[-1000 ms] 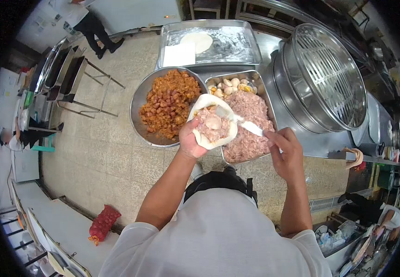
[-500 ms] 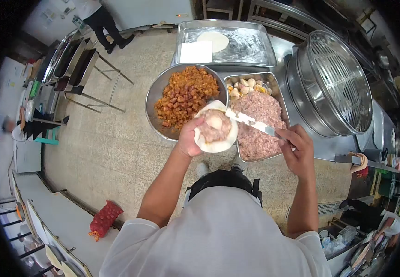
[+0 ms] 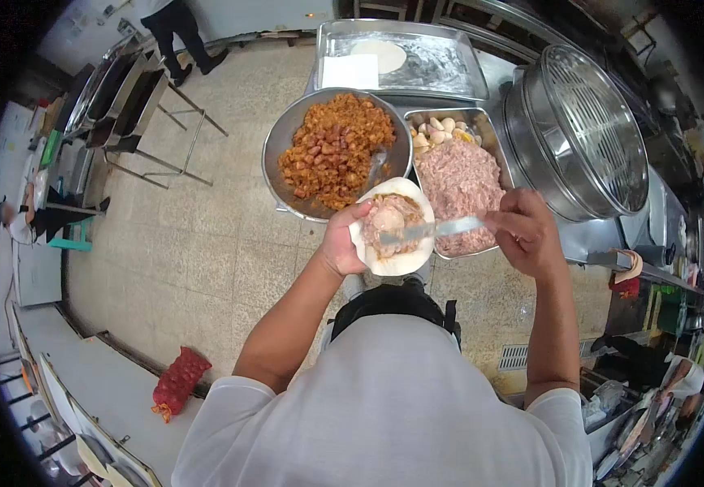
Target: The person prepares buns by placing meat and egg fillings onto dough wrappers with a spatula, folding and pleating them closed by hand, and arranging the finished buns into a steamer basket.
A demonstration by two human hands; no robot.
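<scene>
My left hand [image 3: 345, 241] cups a round white dough wrapper [image 3: 397, 265] from its left side. Pinkish minced meat [image 3: 386, 209] is heaped on the wrapper, with brownish bits around it. Closed around the handle end of a flat spreading knife, my right hand [image 3: 522, 231] keeps the blade [image 3: 441, 228] on the meat filling. Just beyond the hands stand a steel bowl [image 3: 271, 178] of orange-brown filling with darker chunks and a metal tray [image 3: 498, 146]. Raw minced meat [image 3: 462, 183] and pale, egg-like pieces [image 3: 441, 130] lie in that tray.
A floured tray [image 3: 441, 69] with a flat dough round [image 3: 380, 57] and a white sheet [image 3: 349, 71] sits at the back. Stacked steel steamers [image 3: 587, 130] rise at right. A red net bag [image 3: 180, 381] is at lower left. Other people are farther off.
The knife has moved left and down, its blade now pressing on the filling instead of above its right edge. The filling looks flatter. The camera view has shifted slightly.
</scene>
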